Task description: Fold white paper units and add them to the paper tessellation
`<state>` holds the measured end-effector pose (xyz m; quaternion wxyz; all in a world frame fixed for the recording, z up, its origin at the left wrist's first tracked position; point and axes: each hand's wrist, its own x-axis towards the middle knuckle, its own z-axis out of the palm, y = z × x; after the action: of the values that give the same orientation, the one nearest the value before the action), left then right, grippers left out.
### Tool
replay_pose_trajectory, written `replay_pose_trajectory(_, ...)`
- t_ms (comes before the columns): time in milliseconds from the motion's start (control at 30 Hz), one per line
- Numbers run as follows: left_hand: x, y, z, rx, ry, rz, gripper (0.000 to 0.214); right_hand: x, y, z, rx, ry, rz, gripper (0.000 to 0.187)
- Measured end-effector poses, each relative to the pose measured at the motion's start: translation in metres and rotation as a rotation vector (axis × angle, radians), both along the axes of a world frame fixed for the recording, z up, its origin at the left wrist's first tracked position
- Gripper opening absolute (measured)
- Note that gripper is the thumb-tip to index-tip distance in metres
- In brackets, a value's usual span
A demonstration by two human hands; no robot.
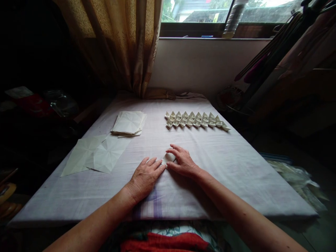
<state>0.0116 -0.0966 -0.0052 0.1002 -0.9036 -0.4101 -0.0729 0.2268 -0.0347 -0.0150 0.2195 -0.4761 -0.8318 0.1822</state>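
A small folded piece of white paper (168, 158) lies on the cloth-covered table (236, 168), mostly hidden under my fingers. My left hand (145, 177) lies flat with fingers stretched out, its tips touching the paper's left side. My right hand (183, 162) presses down on the paper from the right, fingers curved over it. Two rows of finished folded paper pieces (196, 120) lie farther back on the right. A stack of creased paper squares (128, 123) sits at the back left, with two unfolded creased sheets (97, 154) in front of it.
A patterned curtain (126, 45) hangs behind the table at the left. A window (231, 14) with a bottle (233, 19) on its sill is behind. Hanging clothes and hangers (288, 45) stand at the right. A plastic bag (296, 178) lies on the floor right.
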Motion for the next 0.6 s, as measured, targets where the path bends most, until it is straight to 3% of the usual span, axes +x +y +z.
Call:
replay_pose_trajectory(233, 0.001, -0.001, 0.003, -0.012, 0.008, 0.017, 0.033, -0.005, -0.004, 0.004, -0.068, -0.125, 0.037, 0.066)
replay_pose_trajectory(467, 0.002, 0.0, 0.006, -0.021, 0.013, 0.016, 0.032, -0.014, -0.004, 0.022, -0.268, -0.215, 0.017, 0.086)
replay_pose_trajectory(600, 0.001, 0.001, 0.005, -0.017, 0.004, 0.005, 0.032, -0.013, 0.0, 0.021, -0.283, -0.188, 0.024, 0.085)
